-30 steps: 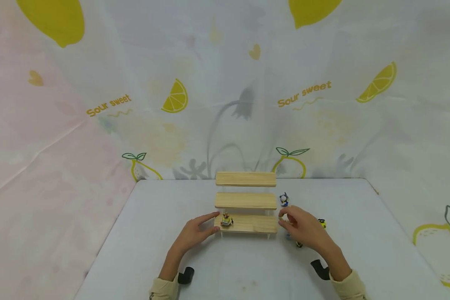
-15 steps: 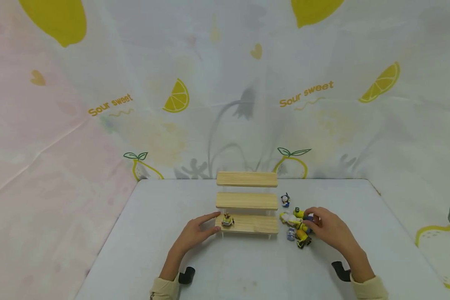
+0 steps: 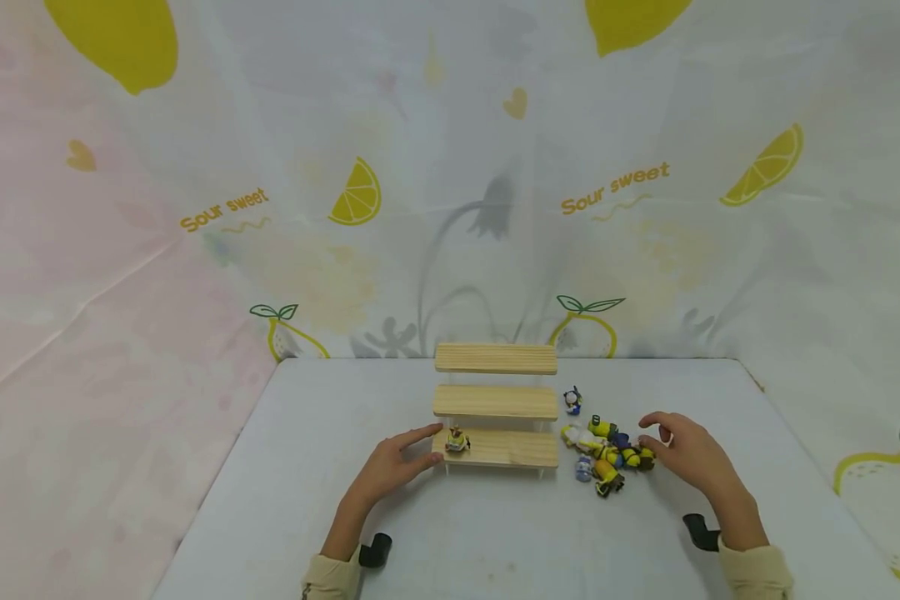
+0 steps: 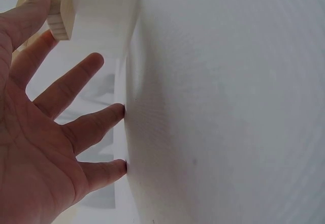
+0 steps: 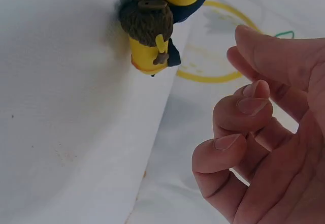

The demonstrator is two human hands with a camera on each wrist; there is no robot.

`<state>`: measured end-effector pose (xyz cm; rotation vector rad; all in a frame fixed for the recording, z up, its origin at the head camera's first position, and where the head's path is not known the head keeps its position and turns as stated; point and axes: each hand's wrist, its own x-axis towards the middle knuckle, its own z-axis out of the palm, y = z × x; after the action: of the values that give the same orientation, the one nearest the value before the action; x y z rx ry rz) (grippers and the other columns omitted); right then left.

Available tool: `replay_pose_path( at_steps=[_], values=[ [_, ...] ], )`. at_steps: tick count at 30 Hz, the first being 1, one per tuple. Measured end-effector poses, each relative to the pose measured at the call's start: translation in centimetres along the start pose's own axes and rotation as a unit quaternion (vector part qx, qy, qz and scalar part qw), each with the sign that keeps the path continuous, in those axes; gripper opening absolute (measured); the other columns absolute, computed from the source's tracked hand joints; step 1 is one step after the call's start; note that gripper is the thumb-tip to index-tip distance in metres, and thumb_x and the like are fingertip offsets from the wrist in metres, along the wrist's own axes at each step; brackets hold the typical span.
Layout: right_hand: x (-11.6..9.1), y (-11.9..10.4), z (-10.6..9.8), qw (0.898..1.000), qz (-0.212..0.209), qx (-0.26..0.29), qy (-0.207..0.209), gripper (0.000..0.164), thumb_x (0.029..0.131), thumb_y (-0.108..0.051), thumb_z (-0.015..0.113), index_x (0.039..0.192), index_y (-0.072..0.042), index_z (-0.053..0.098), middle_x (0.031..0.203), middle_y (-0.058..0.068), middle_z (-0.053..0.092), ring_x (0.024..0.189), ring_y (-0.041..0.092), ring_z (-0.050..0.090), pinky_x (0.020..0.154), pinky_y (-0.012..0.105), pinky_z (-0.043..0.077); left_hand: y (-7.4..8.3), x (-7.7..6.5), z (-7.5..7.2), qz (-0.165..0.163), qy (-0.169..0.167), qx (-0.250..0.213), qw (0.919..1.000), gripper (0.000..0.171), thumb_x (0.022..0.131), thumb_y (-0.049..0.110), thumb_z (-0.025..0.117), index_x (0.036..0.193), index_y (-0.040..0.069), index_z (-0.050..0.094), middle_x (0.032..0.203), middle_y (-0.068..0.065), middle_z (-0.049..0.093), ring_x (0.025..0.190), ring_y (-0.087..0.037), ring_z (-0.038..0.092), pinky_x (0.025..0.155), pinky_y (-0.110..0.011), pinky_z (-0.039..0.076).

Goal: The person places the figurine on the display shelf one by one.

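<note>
My left hand point(image 3: 401, 458) is at the left end of a three-step wooden shelf point(image 3: 510, 451), fingers spread and mostly straight. Its thumb and index fingertip touch the end of the lowest board point(image 4: 62, 10). On that board stands a small yellow toy figurine point(image 3: 457, 440), close to the thumb. To the right of a pile of figurines point(image 3: 607, 454), my right hand point(image 3: 693, 450) hovers with loosely bent fingers and nothing in its grasp. The right wrist view shows a yellow figurine with brown hair point(image 5: 147, 36) lying apart from these fingers point(image 5: 244, 107).
A dark-blue and white figurine point(image 3: 573, 401) lies behind the pile, right of the shelf. A small bluish figurine point(image 3: 583, 468) is at the pile's front left. Behind the white table point(image 3: 345, 400) hangs a lemon-print cloth point(image 3: 435, 275).
My right hand has moved from beside the shelf's right end, over the figurines, to their right side, uncovering the pile. The left hand stays at the shelf.
</note>
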<state>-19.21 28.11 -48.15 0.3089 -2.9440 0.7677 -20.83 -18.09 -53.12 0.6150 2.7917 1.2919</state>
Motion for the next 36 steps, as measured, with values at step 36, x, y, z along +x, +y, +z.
replay_pose_path(
  at_steps=[36],
  values=[
    [2.0,0.9,-0.6,0.967,0.229,0.021,-0.105,0.035,0.088,-0.028,0.060,0.087,0.007,0.064,0.078,0.013,0.058,0.072,0.026,0.052,0.059,0.039,0.043,-0.2,-0.1,0.0,-0.001,-0.007,-0.020,0.9998,0.054,0.083,0.050,0.063,0.132,0.028,0.054,0.130,0.015,0.051,0.125,-0.017,0.044,0.100,-0.046,0.037]
  ],
)
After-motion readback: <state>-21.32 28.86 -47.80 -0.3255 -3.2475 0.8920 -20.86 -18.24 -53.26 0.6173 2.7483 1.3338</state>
